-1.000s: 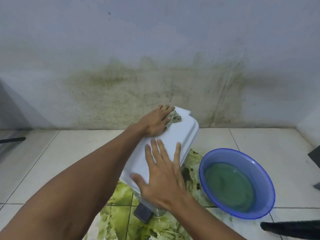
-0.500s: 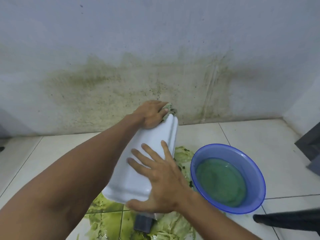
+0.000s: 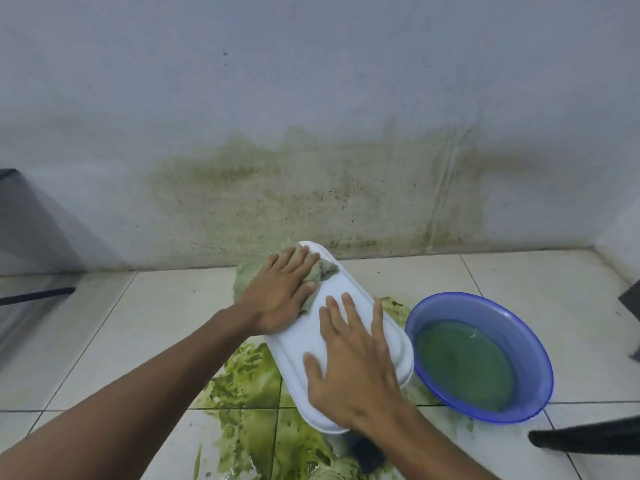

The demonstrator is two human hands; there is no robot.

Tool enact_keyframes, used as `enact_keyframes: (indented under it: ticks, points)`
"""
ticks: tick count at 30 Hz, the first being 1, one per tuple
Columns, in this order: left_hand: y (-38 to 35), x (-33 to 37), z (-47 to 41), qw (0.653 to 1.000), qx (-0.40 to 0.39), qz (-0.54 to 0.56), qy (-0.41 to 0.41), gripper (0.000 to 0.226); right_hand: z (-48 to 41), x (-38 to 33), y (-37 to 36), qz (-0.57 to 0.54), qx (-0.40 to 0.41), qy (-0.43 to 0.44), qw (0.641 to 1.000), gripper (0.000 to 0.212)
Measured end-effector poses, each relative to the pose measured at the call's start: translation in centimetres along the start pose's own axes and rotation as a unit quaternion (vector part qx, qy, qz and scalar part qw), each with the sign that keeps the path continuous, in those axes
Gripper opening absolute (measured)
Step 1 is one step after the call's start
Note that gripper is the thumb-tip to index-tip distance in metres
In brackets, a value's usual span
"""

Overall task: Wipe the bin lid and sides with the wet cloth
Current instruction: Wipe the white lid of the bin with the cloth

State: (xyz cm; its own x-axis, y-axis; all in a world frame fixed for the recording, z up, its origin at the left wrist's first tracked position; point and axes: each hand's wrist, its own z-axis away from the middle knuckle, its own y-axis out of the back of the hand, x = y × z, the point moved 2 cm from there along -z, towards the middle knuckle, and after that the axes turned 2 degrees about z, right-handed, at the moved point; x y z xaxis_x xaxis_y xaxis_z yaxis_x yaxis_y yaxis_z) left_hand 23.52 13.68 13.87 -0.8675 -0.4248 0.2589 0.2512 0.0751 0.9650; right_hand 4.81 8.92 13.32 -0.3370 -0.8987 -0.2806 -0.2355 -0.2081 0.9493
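Bin lid [image 3: 349, 292] swings round, long axis now far-left to near-right, left hand [image 3: 280, 289] flat on the wet cloth [image 3: 325, 270] at its far end, right hand [image 3: 353, 368] splayed open pinning the near end.

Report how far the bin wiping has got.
Done: the lid top looks white, no smears visible. In hand: the left hand presses the cloth on its far end; the right hand lies flat, steadying it. Left: the sides, hidden under the lid.
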Motion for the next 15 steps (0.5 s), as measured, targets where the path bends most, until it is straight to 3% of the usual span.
enact_keyframes:
  ticks: [3,6,15]
  points:
    - [0.6,0.1,-1.5,0.998,-0.029,0.009,-0.064,0.057,0.5,-2.1,-1.5,0.018,0.001,-0.031,0.999,0.102]
    - [1.1,-0.3,-4.6,0.997,-0.036,-0.011,-0.067,0.058,0.2,-1.6,-2.0,0.048,0.017,-0.010,0.999,0.104]
    - [1.5,-3.5,-6.1,0.997,-0.020,-0.008,0.073,0.062,-5.3,10.7,3.1,0.038,-0.103,0.142,0.984,0.100]
